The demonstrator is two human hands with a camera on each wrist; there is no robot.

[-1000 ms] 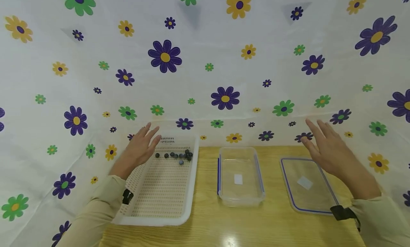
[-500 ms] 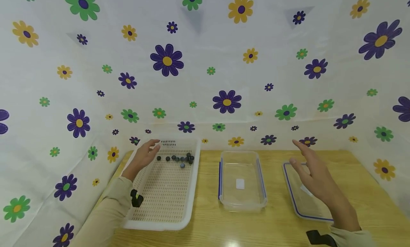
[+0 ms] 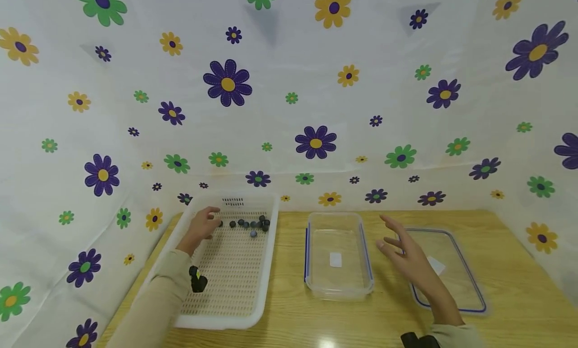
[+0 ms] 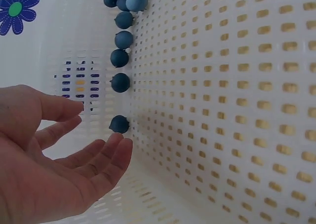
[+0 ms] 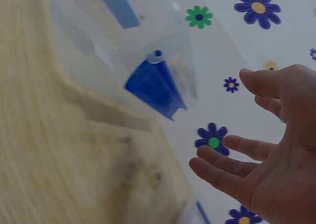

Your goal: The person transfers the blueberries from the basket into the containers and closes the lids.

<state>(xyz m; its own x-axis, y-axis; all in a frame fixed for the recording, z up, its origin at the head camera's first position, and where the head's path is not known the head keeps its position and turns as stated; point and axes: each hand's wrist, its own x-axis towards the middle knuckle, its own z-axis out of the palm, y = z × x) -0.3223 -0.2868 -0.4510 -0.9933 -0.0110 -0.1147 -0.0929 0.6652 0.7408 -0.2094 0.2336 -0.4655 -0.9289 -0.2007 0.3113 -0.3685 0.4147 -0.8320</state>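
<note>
My left hand (image 3: 200,228) hangs inside the white perforated basket (image 3: 271,268), thumb and fingers apart. In the left wrist view its fingertips come right up to the nearest blueberry (image 4: 119,124), which lies at the end of a row of several dark blueberries (image 4: 119,58) along the basket's far side. Nothing is held in this hand. My right hand (image 3: 408,260) hovers between the clear plastic container (image 3: 339,278) and its blue-edged lid (image 3: 467,268), with its fingers loosely spread and holding nothing. The right wrist view shows a blue clip (image 5: 157,88) on the container in front of that hand.
The wooden table (image 3: 293,308) carries the basket at left, the container in the middle and the lid at right. A white flower-printed cloth (image 3: 271,117) hangs behind and on both sides. Each wrist wears a black camera (image 3: 197,280).
My left hand has come down into the basket toward the blueberry row. My right hand has moved left and lower, from over the lid toward the container.
</note>
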